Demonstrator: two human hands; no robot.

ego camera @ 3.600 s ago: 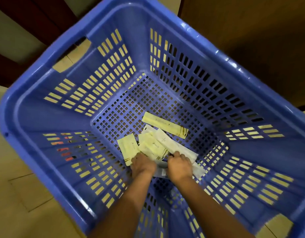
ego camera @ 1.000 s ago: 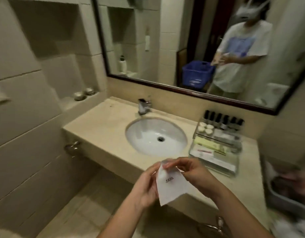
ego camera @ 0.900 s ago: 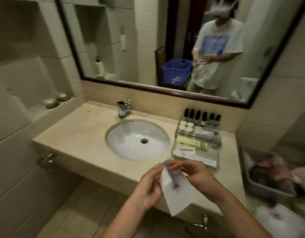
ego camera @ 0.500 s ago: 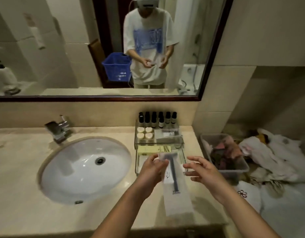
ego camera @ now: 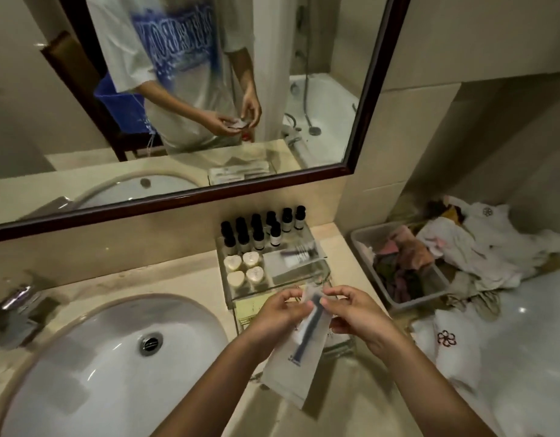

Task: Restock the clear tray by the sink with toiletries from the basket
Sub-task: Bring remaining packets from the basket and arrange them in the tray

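Here, the left hand [ego camera: 277,313] and the right hand [ego camera: 362,320] are both pinching the far end of the packeted razor [ego camera: 296,357], its long axis pointing back toward the person, directly over the clear tray's [ego camera: 323,267] near compartment on the counter [ego camera: 184,279].

You can read nothing outright. Blue print on the razor sachet [ego camera: 295,372] too small; labels on the bottles [ego camera: 275,236] blurred. T-shirt [ego camera: 178,36] lettering mirrored, illegible.
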